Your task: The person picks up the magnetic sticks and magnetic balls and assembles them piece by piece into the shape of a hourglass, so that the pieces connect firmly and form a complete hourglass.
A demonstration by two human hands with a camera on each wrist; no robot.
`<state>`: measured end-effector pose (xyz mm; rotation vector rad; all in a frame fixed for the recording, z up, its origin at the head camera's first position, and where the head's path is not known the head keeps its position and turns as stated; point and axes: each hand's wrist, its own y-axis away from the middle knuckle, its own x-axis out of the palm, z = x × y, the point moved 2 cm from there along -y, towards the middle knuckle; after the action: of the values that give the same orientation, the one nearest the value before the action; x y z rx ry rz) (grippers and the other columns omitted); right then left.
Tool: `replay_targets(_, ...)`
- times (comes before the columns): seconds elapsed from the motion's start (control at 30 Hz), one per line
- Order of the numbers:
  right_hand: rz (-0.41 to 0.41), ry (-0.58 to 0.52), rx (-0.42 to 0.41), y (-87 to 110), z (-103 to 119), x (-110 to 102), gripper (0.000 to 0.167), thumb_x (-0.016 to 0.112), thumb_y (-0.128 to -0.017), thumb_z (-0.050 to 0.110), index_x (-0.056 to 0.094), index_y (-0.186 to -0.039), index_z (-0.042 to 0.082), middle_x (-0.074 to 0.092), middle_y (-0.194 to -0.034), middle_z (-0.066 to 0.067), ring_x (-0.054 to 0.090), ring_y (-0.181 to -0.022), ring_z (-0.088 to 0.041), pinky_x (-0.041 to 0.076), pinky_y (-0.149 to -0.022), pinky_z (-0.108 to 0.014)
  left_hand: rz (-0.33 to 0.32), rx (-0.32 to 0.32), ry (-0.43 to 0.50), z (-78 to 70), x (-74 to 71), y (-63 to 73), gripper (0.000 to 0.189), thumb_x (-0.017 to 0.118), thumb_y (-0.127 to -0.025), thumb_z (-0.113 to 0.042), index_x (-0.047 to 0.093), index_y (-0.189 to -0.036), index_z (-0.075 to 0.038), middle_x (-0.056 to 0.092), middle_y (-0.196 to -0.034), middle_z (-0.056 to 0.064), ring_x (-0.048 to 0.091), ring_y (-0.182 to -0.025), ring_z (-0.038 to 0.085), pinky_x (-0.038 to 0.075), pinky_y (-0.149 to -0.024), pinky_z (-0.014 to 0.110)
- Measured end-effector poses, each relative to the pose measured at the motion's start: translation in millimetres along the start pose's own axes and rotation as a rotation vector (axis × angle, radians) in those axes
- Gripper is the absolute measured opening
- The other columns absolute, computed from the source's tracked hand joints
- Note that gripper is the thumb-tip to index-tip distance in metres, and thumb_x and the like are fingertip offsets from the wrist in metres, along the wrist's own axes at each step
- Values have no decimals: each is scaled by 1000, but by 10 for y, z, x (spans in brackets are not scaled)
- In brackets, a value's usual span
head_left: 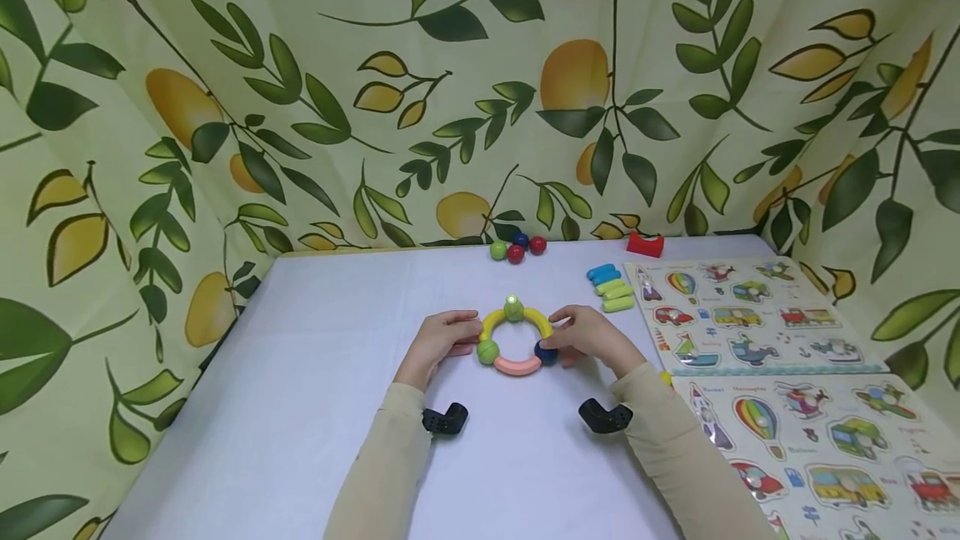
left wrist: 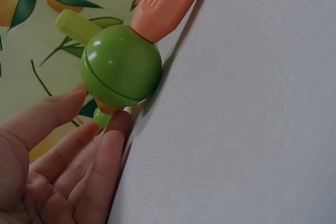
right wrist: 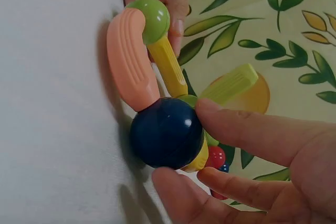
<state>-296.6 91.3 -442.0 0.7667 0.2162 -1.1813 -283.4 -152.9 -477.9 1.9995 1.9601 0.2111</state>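
A toy ring of curved rods and balls lies on the white table. Its salmon rod (head_left: 517, 367) faces me, joining a green ball (head_left: 487, 352) to a dark blue ball (head_left: 545, 353). Two yellow rods (head_left: 492, 323) curve back to another green ball, where a light green rod (right wrist: 231, 86) stands up. My left hand (head_left: 442, 342) holds the ring's left side beside the green ball, thumb and fingers at the yellow rod's end. With thumb and fingers about the dark blue ball, my right hand (head_left: 596, 337) grips the right side.
Loose balls (head_left: 515, 254) in red, green and blue sit at the back edge. Blue and green rods (head_left: 615, 290) lie right of the ring, near a red piece (head_left: 645, 245). Two picture puzzle boards (head_left: 757, 369) cover the right side. A leaf-patterned curtain (head_left: 480, 107) hangs behind.
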Motion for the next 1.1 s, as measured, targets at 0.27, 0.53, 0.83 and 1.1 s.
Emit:
replay_targets(0.27, -8, -4, -25, -5, -20, -31, 48, 75, -88, 18, 59, -131, 3, 62, -111, -15, 63, -81, -18, 58, -70, -24, -20, 14, -39, -32, 13, 21, 29, 74, -89, -15, 71, -116, -3, 75, -101, 12, 70, -77, 9, 60, -69, 22)
replay_targets(0.53, -59, 32, -108, -29, -82, -199, 41, 72, -91, 23, 64, -128, 5, 65, -123, -16, 62, -102, -24, 57, -90, -35, -64, 38, -66, -46, 27, 28, 28, 75, -88, -15, 72, -113, -4, 73, -104, 11, 68, -73, 9, 60, -67, 22)
replay_targets(0.83, -105, 40, -140, 48, -288, -614, 51, 73, -91, 25, 59, -136, 8, 57, -140, -20, 49, -130, -39, 44, -107, -56, -53, 47, -97, -63, 82, 59, 36, 76, -86, -15, 70, -119, -4, 74, -95, 9, 66, -66, 8, 54, -54, 17)
replay_targets(1.1, -147, 56, -143, 51, -498, -974, 56, 74, -90, 29, 56, -138, 6, 51, -145, -23, 43, -134, -42, 37, -110, -61, -52, 27, -123, -37, 82, 57, 38, 77, -86, -18, 70, -122, -8, 75, -103, 9, 67, -71, 7, 52, -56, 17)
